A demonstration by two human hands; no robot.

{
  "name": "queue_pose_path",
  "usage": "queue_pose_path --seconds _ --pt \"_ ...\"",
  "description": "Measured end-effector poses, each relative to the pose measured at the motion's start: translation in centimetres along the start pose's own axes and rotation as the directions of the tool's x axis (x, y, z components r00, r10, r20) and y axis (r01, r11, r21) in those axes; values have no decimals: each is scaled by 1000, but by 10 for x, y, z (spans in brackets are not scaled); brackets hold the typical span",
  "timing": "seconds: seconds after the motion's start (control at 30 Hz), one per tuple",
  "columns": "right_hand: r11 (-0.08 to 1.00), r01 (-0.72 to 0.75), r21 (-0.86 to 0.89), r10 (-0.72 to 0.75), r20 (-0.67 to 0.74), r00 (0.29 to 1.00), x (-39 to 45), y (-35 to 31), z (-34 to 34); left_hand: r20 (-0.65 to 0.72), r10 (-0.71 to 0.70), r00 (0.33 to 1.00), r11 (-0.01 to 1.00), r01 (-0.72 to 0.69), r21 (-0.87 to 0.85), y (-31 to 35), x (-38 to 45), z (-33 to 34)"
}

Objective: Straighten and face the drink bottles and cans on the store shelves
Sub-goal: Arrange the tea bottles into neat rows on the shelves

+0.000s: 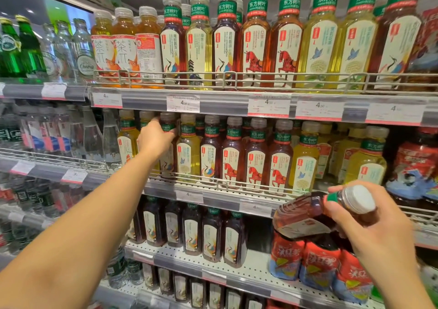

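My left hand [155,138] reaches up to the second shelf and grips a dark tea bottle [167,160] near its neck, third from the left in that row. My right hand [360,216] holds another dark red tea bottle [305,214] by its neck, tipped on its side in front of the shelves, white cap pointing right. The second shelf row [256,159] carries upright tea bottles, yellow and dark, with labels facing out. The top shelf row [251,38] stands upright behind a wire rail.
Green and clear glass bottles [30,48] fill the section at left. The third shelf holds dark tea bottles [192,233] and red-wrapped bottles [317,263]. Larger red-labelled bottles [417,166] stand at the right. Price tags [269,105] line each shelf edge.
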State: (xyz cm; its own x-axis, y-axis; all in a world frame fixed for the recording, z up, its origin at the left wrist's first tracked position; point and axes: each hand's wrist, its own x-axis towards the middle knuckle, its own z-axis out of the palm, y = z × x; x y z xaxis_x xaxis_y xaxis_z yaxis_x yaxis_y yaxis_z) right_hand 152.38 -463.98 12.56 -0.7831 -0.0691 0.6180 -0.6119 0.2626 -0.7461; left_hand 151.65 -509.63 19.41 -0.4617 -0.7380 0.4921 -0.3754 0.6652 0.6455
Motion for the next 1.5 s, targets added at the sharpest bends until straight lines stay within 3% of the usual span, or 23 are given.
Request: queue_pose_path --seconds 0.2,0.47,0.67,0.8,0.97,1.17,1.23,1.37,1.5 --pt "999 27 36 -29 40 999 0 -4 11 -1 52 999 996 -52 -70 -10 0 -7" --pt "999 -1 49 -2 72 997 -5 -8 33 -68 193 979 934 -205 -291 -41 -28 -24" --pt "997 1 81 -10 118 993 -8 -15 50 -227 207 952 785 -301 -542 -45 -44 -51" --pt "996 30 86 -42 148 988 -11 -17 63 -243 253 936 713 -350 -607 -37 -61 -81" --pt "995 43 90 -63 232 971 -14 -24 78 -19 315 949 728 -254 -637 -49 -99 -86" --pt "989 39 140 -87 352 932 -12 -35 113 168 244 955 750 -76 -657 -51 -147 -72" --pt "986 44 159 -104 387 916 -10 -40 125 235 293 927 768 -82 -635 -48 -161 -68" --pt "977 81 198 -162 438 884 -7 -56 145 439 426 791 771 -64 -634 -49 -181 -57" --pt "970 160 181 -229 477 849 -6 -71 164 471 502 725 753 -99 -650 -55 -191 -51"
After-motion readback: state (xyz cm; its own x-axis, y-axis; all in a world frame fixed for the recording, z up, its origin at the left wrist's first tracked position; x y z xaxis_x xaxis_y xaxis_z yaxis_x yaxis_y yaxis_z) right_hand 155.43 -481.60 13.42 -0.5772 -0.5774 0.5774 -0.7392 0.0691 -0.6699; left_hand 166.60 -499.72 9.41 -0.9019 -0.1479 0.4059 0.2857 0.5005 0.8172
